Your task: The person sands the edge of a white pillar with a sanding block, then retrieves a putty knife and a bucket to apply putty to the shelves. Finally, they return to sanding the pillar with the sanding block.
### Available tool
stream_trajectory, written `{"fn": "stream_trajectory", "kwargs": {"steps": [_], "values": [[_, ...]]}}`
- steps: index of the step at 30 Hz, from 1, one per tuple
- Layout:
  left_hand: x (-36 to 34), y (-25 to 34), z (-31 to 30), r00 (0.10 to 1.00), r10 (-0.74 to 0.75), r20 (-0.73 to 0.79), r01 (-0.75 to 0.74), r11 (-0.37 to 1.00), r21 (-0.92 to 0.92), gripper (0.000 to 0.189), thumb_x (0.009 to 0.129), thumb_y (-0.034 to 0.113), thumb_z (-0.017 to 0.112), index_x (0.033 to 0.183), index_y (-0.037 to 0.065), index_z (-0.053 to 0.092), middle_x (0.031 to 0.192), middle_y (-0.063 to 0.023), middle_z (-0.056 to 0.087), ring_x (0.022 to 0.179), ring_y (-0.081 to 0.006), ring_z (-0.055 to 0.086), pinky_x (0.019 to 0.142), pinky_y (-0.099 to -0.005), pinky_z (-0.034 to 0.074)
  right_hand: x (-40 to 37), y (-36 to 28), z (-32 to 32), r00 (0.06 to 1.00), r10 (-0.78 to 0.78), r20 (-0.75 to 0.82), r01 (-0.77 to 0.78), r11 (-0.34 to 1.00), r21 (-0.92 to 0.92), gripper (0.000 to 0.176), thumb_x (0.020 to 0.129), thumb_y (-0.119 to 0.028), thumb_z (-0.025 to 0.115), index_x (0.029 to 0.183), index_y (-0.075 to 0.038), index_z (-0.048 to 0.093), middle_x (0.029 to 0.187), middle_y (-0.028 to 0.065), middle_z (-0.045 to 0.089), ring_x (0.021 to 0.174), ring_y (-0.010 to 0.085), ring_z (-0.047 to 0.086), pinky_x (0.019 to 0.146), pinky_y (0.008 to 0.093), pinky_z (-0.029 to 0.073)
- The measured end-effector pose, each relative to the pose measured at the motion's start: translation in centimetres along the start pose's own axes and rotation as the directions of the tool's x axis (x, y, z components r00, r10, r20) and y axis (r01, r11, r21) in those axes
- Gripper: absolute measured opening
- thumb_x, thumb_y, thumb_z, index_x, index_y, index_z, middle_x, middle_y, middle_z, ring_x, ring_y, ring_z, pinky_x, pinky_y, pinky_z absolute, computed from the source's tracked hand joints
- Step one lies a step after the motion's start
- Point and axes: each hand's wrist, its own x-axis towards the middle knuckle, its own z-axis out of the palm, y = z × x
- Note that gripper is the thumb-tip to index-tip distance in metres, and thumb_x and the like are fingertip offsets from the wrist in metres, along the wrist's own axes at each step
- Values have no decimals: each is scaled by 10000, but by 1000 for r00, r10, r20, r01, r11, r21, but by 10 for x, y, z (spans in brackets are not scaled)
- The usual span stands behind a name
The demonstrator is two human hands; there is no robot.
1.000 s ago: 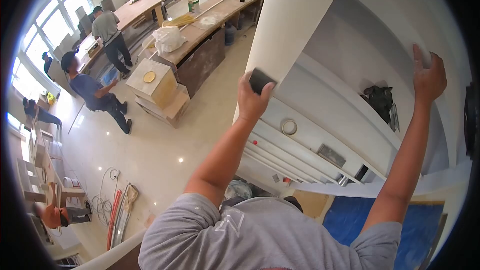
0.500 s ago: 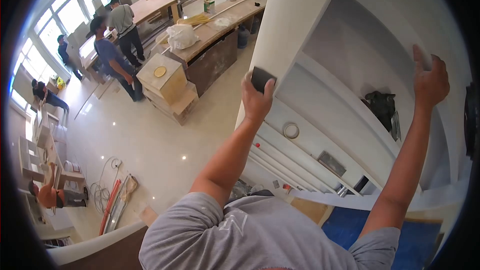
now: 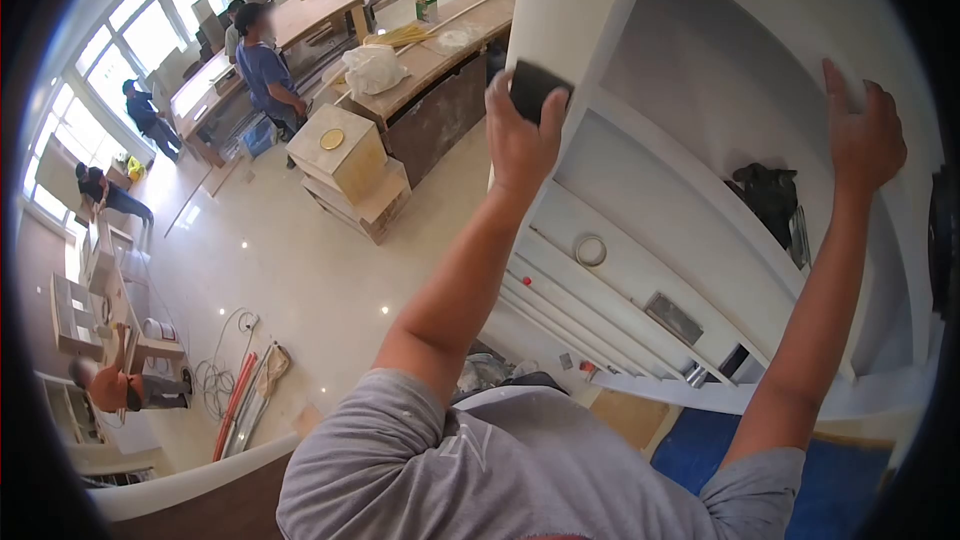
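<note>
My left hand [image 3: 522, 132] grips a dark, flat block [image 3: 540, 90] between thumb and fingers, with the block against the edge of a white upright panel [image 3: 570, 10]. Off to the right, my right hand [image 3: 866, 132] rests on the white curved frame of the shelving, its fingers spread and nothing seen in it. Between the hands, a dark bundled item [image 3: 768, 202] lies on a curved white shelf. A roll of tape [image 3: 590, 250] and a grey rectangular plate [image 3: 673, 318] are on the lower shelves.
A workbench [image 3: 440, 70] bears a white plastic bag [image 3: 374, 70]. A wooden box [image 3: 340, 155] stands beside it. Several people are across the room, one in a blue shirt [image 3: 265, 70]. Red tubes [image 3: 236, 405] and cable [image 3: 212, 380] lie on the floor. Blue sheeting [image 3: 700, 450] is below right.
My left hand and the block have moved up and slightly right along the panel. My right hand is slightly higher in view. The person in blue has shifted and overlaps the one behind.
</note>
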Motion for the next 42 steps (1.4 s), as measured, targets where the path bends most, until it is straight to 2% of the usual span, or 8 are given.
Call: {"fn": "stream_trajectory", "kwargs": {"steps": [8,17,23,31,36,37,38,42], "values": [[-71,-57,-12,981,-172,89,171,985,24,653,860,289,714,1322,-41,391,1206,-268,503,1116,-435,517,955,-462,441,1,1,-2,995,-9,-97,18,996,93,612,767,-693,662,849,-90,725,809,46,702,696,235,687,563,350,522],[81,62,3,998,65,16,-65,997,-31,654,866,374,710,1278,-58,445,1180,-287,531,1102,-449,527,927,-478,438,3,-3,-11,998,11,-60,-6,996,88,599,771,-679,667,809,-82,712,748,37,681,613,232,655,514,348,492],[-10,-17,-3,981,-193,24,194,977,-85,627,865,333,706,1300,-35,445,1196,-261,532,1095,-417,548,956,-458,442,4,-8,-18,997,62,-43,-56,989,136,576,775,-667,670,808,-94,706,775,40,680,653,240,658,557,358,492],[128,98,-2,1000,13,12,-12,997,-82,652,851,432,710,1245,-29,469,1140,-261,560,1075,-427,551,913,-461,443,4,-8,-14,998,28,-52,-22,994,111,539,783,-645,679,792,-106,691,753,29,667,648,240,658,541,366,488],[7,-20,-12,1000,-8,25,9,999,-42,555,850,322,735,1240,5,497,1112,-229,588,994,-399,605,863,-438,479,4,-5,-12,1000,13,-20,-11,996,84,540,807,-642,656,827,-103,695,797,40,677,707,244,679,581,370,518],[-36,-35,-31,974,-185,131,186,982,4,597,854,366,726,1256,-4,485,1110,-233,597,996,-393,608,877,-436,477,4,-4,-13,1000,7,-25,-5,997,79,539,813,-640,650,835,-103,697,809,43,679,721,246,683,590,368,523],[-84,-74,-50,857,-427,288,392,904,173,645,854,431,714,1257,-17,485,1090,-254,607,1010,-397,608,885,-440,477,3,-4,-13,1000,-6,-30,8,997,74,538,820,-638,644,844,-103,699,821,47,682,734,248,687,599,366,527],[-227,-134,-159,569,-693,443,461,715,526,648,842,519,696,1231,23,544,1085,-259,644,993,-385,644,857,-437,504,2,0,-2,999,26,37,-28,998,49,552,854,-636,603,905,-97,711,871,60,698,770,246,696,626,357,534]]}}
